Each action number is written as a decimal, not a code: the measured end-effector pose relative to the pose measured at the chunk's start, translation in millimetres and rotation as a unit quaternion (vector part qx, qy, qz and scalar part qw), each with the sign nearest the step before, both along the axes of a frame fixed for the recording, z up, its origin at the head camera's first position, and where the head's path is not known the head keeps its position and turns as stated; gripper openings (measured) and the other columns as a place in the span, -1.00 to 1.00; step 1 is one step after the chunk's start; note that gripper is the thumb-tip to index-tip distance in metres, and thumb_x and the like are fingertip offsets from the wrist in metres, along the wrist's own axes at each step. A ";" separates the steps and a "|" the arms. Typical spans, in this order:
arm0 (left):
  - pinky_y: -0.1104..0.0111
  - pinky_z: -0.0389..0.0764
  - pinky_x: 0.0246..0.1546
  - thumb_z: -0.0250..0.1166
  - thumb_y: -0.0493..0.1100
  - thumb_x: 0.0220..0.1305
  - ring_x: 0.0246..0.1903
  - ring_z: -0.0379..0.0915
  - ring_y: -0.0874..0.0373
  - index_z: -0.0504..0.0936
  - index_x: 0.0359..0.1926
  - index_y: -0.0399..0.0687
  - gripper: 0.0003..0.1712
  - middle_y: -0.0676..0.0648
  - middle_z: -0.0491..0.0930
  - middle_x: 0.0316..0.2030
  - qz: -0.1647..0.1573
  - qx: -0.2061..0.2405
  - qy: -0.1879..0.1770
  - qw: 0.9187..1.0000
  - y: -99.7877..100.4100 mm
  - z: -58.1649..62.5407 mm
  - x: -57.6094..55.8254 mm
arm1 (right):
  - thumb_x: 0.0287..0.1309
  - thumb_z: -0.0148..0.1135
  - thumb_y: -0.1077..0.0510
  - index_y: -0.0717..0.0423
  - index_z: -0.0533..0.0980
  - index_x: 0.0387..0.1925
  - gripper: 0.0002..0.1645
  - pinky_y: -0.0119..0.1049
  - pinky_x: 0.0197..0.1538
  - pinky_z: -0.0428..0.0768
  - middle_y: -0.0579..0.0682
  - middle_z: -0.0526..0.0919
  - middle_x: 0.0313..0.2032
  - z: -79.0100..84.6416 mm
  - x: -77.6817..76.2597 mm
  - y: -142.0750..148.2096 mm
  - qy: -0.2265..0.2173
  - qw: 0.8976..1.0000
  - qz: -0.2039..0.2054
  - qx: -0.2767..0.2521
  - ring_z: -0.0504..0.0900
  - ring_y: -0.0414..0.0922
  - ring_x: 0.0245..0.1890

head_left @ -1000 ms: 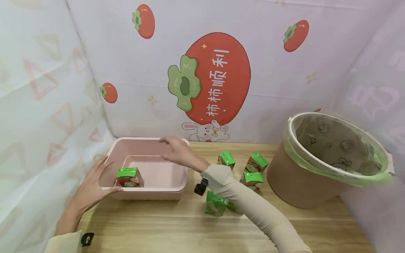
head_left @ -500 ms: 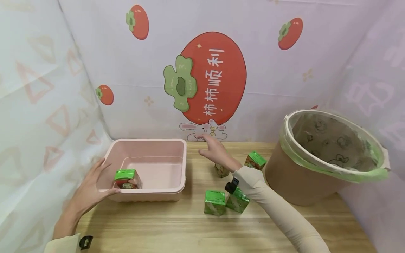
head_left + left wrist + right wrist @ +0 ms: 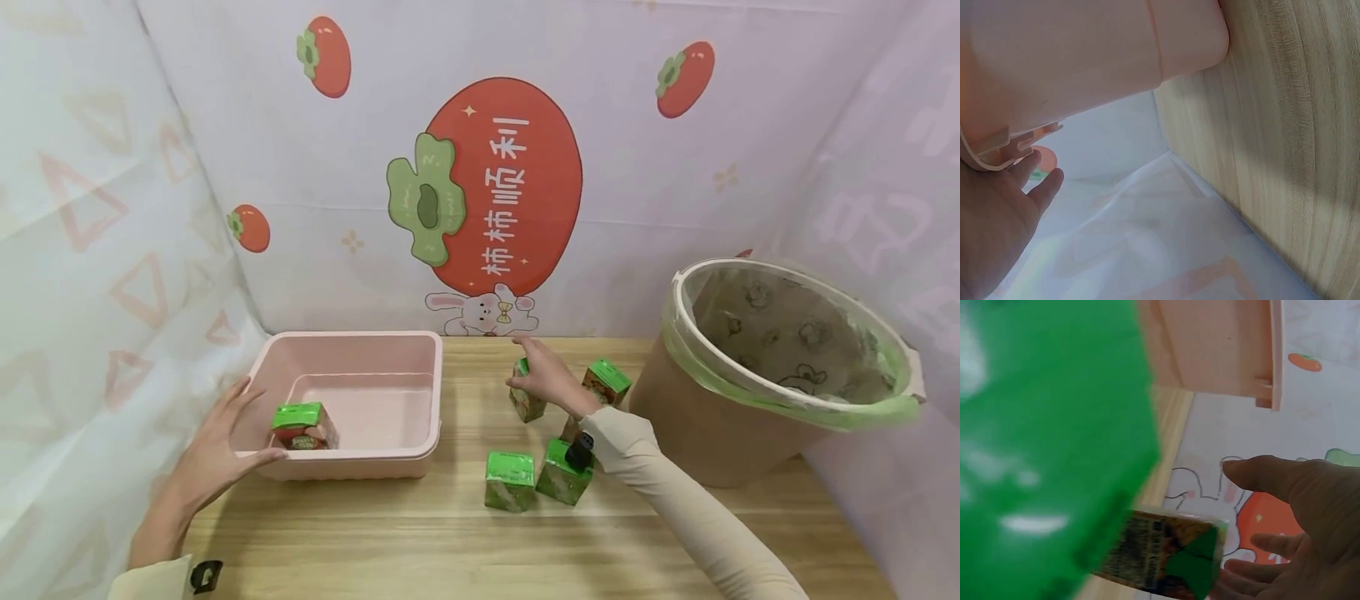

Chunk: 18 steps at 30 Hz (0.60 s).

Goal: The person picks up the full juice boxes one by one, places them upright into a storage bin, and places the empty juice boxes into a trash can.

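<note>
Wooden table [image 3: 420, 542], enclosed by printed curtain walls; all positions are given relative to the pink tub [image 3: 352, 404].

Brown bin [image 3: 720, 425], lined with a clear bag taped green at the rim, stands well to the right of the tub, at the table's right end.

Pink tub, rectangular, sits at the left rear of the table. One green-topped carton [image 3: 303, 425] lies inside it, in the front left corner.

Left hand [image 3: 213, 454]: fingers spread wide and relaxed, resting against the tub's front left corner, thumb along the front rim just beside the carton inside. The left wrist view shows the palm [image 3: 997, 231] against the underside of the tub's rim. It holds nothing.

Right hand [image 3: 547, 379]: to the right of the tub, well apart from it, fingers partly open and laid over the top of an upright carton [image 3: 525, 400]. The right wrist view shows this carton [image 3: 1166, 553] between thumb and fingers, which are not yet closed tight; whether all fingers touch it cannot be told.

Other cartons, all right of the tub: one [image 3: 606, 382] just beyond the right hand, near the bin; two side by side nearer the front, the left one [image 3: 510, 481] and the right one [image 3: 564, 472], the latter partly hidden by the wrist strap.
</note>
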<state>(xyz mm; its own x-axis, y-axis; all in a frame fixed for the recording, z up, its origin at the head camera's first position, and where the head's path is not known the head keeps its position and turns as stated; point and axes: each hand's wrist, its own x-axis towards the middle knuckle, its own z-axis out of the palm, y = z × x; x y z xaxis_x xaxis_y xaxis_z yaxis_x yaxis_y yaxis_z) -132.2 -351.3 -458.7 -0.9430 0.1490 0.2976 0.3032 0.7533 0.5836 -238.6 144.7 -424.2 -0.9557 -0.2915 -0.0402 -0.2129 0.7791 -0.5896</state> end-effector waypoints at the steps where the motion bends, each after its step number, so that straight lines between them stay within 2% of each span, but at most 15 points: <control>1: -0.64 0.07 0.22 0.69 0.03 -0.02 0.58 -0.18 -0.50 0.28 0.56 -0.21 0.20 -0.36 -0.03 0.64 0.000 -0.001 0.000 1.000 0.2 -0.2 -0.1 | 0.29 0.50 0.18 0.34 0.19 0.56 -0.02 0.19 0.41 0.45 0.36 0.32 0.50 -1.7 -0.3 0.6 -0.004 1.000 -0.007 0.003 0.35 0.28 0.48; 7: -0.65 0.06 0.20 0.67 0.04 0.03 0.58 -0.19 -0.49 0.25 0.59 -0.19 0.20 -0.32 -0.06 0.66 0.000 -0.004 0.000 1.000 -0.4 -0.3 0.1 | 0.27 0.51 0.18 0.42 0.14 0.56 0.03 0.18 0.37 0.50 0.46 0.34 0.45 -7.6 -2.5 2.6 -0.017 0.999 -0.035 0.014 0.42 0.33 0.41; 11: -0.66 0.09 0.18 0.67 0.04 0.02 0.57 -0.18 -0.51 0.27 0.57 -0.20 0.19 -0.32 -0.05 0.65 0.001 -0.004 0.000 1.000 -0.6 1.3 1.1 | 0.32 0.46 0.19 0.47 0.14 0.54 -0.03 -0.04 0.02 0.69 0.45 0.50 0.31 -9.8 -4.4 3.3 -0.033 0.998 -0.045 0.022 0.65 0.19 0.05; 14: -0.65 0.08 0.19 0.67 0.04 0.02 0.57 -0.17 -0.52 0.27 0.57 -0.21 0.19 -0.32 -0.05 0.65 0.000 -0.002 -0.002 1.000 0.1 1.2 1.8 | 0.35 0.40 0.21 0.47 0.12 0.55 -0.05 -0.20 -0.27 0.62 0.43 0.58 0.22 -11.3 -5.1 4.1 -0.048 0.997 -0.054 0.025 0.62 0.05 -0.20; 18: -0.64 0.07 0.21 0.67 0.05 0.02 0.58 -0.20 -0.50 0.26 0.58 -0.21 0.20 -0.32 -0.06 0.66 -0.001 0.000 -0.002 1.000 1.1 1.4 1.6 | 0.35 0.38 0.21 0.51 0.17 0.51 -0.10 -0.31 -0.34 0.61 0.38 0.64 0.07 -10.9 -4.3 4.9 -0.060 0.995 -0.072 0.031 0.60 -0.01 -0.24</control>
<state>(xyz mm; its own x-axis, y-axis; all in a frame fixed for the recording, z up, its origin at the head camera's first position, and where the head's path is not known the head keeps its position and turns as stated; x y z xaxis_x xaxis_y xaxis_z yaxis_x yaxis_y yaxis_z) -130.6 -350.2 -457.4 -0.9441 0.1513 0.2928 0.3020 0.7532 0.5844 -242.9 149.6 -435.1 -0.9748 -0.1453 -0.1694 -0.0277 0.8318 -0.5544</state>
